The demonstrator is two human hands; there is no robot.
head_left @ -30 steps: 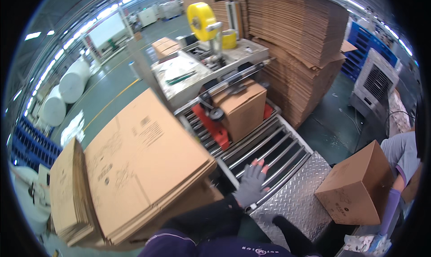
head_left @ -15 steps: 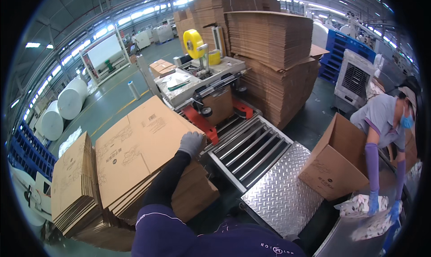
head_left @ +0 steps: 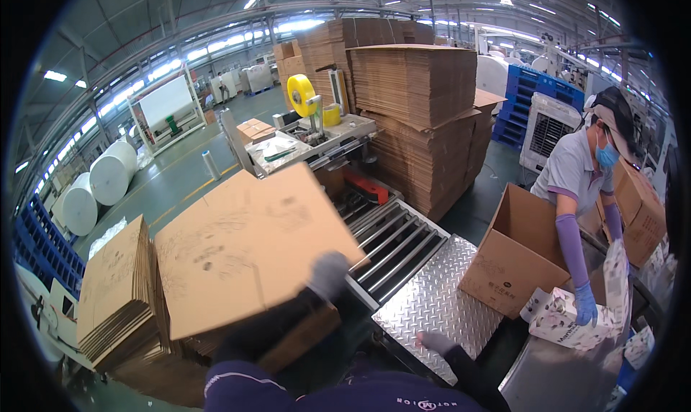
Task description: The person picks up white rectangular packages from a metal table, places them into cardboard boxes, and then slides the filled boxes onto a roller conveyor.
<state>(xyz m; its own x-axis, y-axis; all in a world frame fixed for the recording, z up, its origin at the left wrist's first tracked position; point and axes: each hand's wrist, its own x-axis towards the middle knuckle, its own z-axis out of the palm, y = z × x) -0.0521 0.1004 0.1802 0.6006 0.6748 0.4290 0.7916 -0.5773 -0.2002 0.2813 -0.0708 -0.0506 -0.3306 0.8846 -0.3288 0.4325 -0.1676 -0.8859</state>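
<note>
My left hand (head_left: pixel 330 275), in a grey glove and smeared by motion, grips the right edge of a flattened cardboard box (head_left: pixel 252 246). This brown box lies tilted over the stack at my left, its right corner jutting over the roller conveyor (head_left: pixel 399 250). My right hand (head_left: pixel 435 342) is low over the diamond-patterned metal plate (head_left: pixel 439 297), holding nothing, its fingers stretched out. An open, set-up cardboard box (head_left: pixel 511 268) rests on its side at the plate's right edge.
A co-worker (head_left: pixel 576 167) in blue gloves handles white printed packs (head_left: pixel 568 318) on a metal table (head_left: pixel 554 376) at right. A tape machine with a yellow roll (head_left: pixel 301 95) stands ahead, beside tall cardboard stacks (head_left: pixel 414 88). More flattened boxes (head_left: pixel 115 282) lie at far left.
My left hand has pulled the top flattened box to the right, over the rollers. My right hand has come up over the plate. The co-worker has straightened and shifted the packs.
</note>
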